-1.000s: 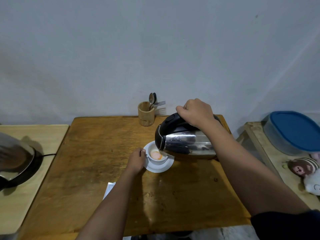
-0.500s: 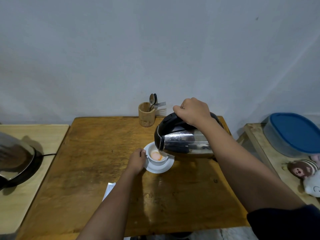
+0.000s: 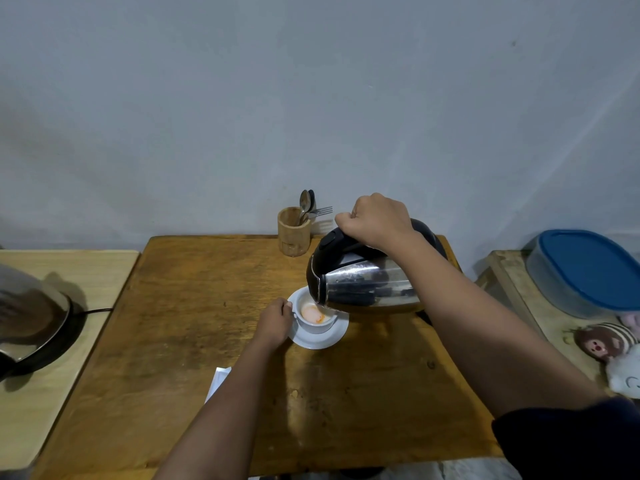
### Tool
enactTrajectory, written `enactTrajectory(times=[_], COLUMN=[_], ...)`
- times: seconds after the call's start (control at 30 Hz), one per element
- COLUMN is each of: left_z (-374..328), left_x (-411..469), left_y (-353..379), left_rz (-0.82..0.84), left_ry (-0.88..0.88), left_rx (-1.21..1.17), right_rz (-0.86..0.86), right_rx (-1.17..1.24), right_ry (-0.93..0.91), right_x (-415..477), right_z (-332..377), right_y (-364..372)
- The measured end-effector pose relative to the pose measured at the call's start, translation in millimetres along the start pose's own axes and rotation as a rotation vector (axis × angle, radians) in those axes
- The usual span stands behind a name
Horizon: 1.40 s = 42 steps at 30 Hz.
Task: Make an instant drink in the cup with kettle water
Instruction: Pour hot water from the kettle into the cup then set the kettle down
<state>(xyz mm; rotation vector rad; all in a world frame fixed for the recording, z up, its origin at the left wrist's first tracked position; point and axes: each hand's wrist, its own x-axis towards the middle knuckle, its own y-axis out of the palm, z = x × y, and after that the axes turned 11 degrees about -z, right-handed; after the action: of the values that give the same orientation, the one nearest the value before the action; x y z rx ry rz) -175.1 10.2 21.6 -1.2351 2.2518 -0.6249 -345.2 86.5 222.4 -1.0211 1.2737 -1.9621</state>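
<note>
The kettle (image 3: 363,285) has tipped lower over the cup (image 3: 317,318), right hand (image 3: 375,220) fingers clamped on its handle, left hand (image 3: 275,322) fingers gripping the cup.

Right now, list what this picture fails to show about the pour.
All from the head view:
- Stream of water: the kettle body hides its spout over the cup.
- Fill level: the kettle overlaps the cup's rim; only some pale orange liquid shows.
- Cup handle: covered by the left hand.
- Kettle handle: wrapped by the right hand.
- White packet: mostly under the left forearm.
</note>
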Motion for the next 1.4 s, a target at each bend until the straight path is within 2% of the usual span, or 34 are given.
enactTrajectory(times=[0.47,1.4], left_z=[-4.7,-5.9], left_x=[2.2,6.3], left_y=[-2.6,1.2], left_rz=[0.025,0.002], left_ry=[-0.013,-0.051], left_rx=[0.019,0.073], right_rz=[0.045,0.030], right_rx=[-0.051,-0.089], right_ry=[-0.023,-0.054], right_x=[3.0,5.6], right_z=[10.8,16.9], right_y=[0.3,-7.1])
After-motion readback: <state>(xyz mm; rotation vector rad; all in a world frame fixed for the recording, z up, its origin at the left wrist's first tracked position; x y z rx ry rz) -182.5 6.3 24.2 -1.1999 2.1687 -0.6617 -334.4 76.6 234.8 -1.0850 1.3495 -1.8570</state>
